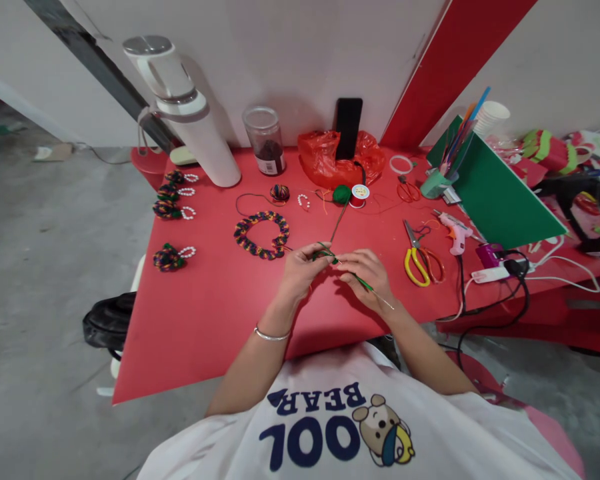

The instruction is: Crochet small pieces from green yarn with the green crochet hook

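Note:
My left hand (300, 270) and my right hand (367, 273) meet over the red table (205, 313), both closed in a pinch. My right hand grips a thin crochet hook (380, 297) that sticks out past the wrist. My left hand pinches green yarn (325, 253) worked at the hook's tip. The strand runs up to a green yarn ball (341, 195). A multicoloured crocheted ring (261, 234) lies just left of my left hand.
Yellow scissors (416, 261), a pink glue gun (455, 233) and cables lie to the right. A white flask (187, 110), a jar (265, 140), a red bag (340, 160) with a phone (349, 127) stand at the back. Small crocheted pieces with beads (170, 257) sit left.

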Available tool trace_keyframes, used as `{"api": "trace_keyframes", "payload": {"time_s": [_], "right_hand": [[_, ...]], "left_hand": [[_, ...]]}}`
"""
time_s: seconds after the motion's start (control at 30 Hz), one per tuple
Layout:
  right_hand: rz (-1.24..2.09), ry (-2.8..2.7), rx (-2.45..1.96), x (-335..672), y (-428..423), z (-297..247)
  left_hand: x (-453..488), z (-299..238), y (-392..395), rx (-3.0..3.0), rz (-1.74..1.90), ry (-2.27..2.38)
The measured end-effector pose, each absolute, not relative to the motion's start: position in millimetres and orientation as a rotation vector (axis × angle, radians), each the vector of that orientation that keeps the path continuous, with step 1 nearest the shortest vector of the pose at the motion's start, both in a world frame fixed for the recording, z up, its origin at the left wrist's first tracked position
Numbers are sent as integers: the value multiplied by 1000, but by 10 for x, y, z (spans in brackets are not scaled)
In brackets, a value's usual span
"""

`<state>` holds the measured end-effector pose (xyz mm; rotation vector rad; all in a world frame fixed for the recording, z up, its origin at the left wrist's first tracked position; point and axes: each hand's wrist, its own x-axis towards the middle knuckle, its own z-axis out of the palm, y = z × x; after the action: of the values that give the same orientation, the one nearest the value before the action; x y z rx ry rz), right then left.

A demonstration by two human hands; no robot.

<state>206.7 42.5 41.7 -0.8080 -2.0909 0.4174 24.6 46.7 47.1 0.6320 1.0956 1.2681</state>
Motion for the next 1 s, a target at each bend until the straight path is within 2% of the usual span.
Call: {"api": "trace_keyframes", "payload": {"time_s": [0.47,0.73,1.0], "right_hand": [[29,-2128,-871,1959,348,245],[313,-2016,-711,2045,490,223],[475,-2281,-574,2318,692,558]], "left_hand": [[224,468,474,506,1246,1080],[106,487,484,401,1036,792],[146,490,475,490,1078,948]]}}
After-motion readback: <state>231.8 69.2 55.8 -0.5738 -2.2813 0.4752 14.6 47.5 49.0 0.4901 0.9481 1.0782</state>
